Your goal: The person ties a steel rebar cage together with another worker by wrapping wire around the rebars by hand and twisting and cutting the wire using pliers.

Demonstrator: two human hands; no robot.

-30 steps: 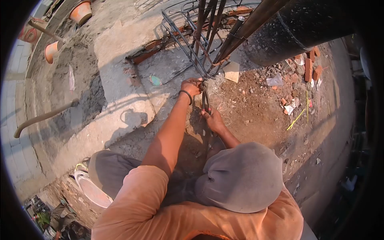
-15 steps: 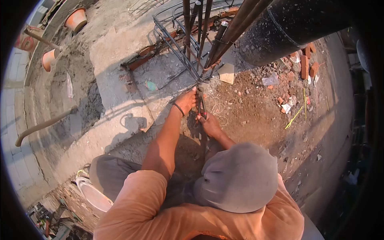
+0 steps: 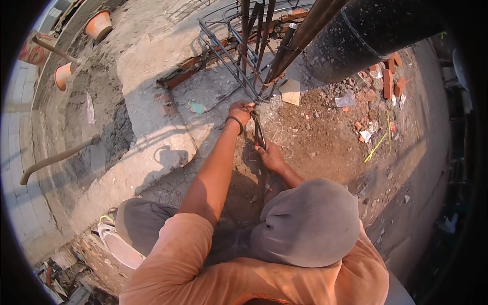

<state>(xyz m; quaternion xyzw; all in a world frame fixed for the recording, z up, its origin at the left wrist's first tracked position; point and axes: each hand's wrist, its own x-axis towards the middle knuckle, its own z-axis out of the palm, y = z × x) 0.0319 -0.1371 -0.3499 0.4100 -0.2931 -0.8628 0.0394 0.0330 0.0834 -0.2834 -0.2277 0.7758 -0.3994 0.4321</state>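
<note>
My right hand (image 3: 272, 156) is closed around the handles of dark pincers (image 3: 258, 131), which point up toward the corner of a steel rebar cage (image 3: 223, 53). Just left of the pincers' head, my left hand (image 3: 241, 112) has its fingers curled in at the cage's near corner. What those fingers pinch is too small to make out. Thick upright bars (image 3: 284, 51) lean up from the cage beyond both hands. Loose loops of thin wire (image 3: 278, 133) lie on the soil to the right of the pincers.
A large black pipe (image 3: 356, 43) stands at the upper right, with broken bricks (image 3: 388, 84) and rubble beside it. A concrete slab (image 3: 147, 112) lies to the left. Farther off are orange buckets (image 3: 97, 25) and a wooden handle (image 3: 56, 160). Another tan piece (image 3: 290, 91) lies near the bars.
My left hand has shifted slightly up, its fingers now curled in at the cage corner. My right hand stays on the pincers, whose handles look closer together. The view has moved slightly.
</note>
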